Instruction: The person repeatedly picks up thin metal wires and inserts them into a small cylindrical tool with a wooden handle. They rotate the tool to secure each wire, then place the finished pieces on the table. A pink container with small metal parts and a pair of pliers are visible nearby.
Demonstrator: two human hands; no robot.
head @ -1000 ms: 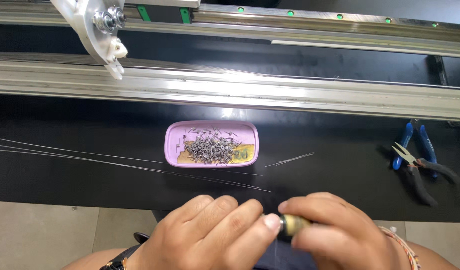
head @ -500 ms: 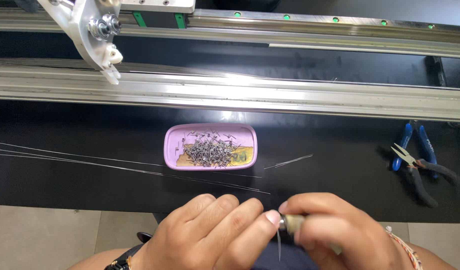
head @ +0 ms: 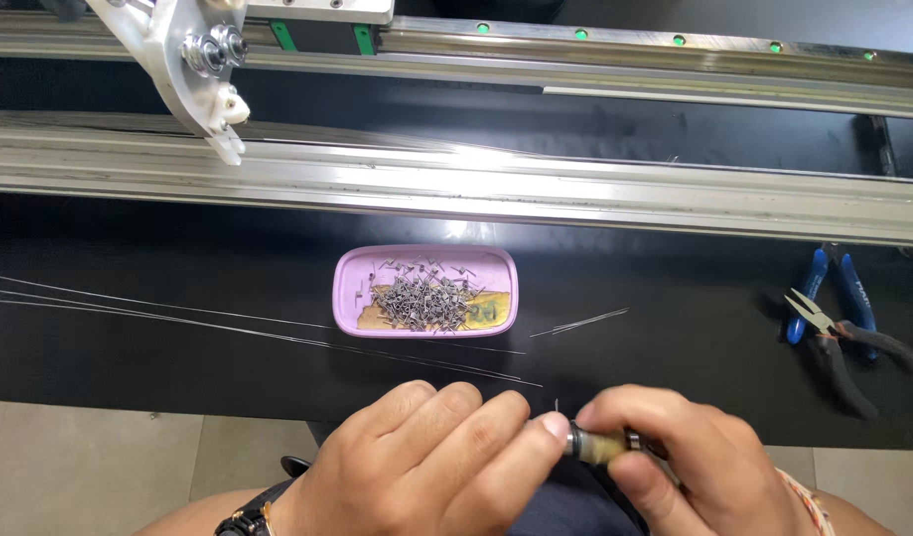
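Note:
My right hand (head: 675,457) grips a small cylindrical hand tool (head: 597,445) with a dull brass-coloured body and dark tip, held sideways near the table's front edge. My left hand (head: 426,462) is curled beside it, the fingertips touching the tool's tip, where a short thin wire pin (head: 557,406) sticks up. Just beyond the hands sits a pink oblong tray (head: 347,283) with a heap of several short metal pins. Long thin wires (head: 178,316) run across the black table from the left toward the hands.
A few cut wire pieces (head: 580,323) lie right of the tray. Blue-handled cutters (head: 824,298) and dark pliers (head: 853,367) rest at the right. An aluminium rail (head: 575,194) spans the back, with a white bracket (head: 193,69) hanging at upper left. Pale floor shows below the table edge.
Both hands stay together on the tool with only slight finger shifts. The view has drifted a little, moving the bracket leftward in frame.

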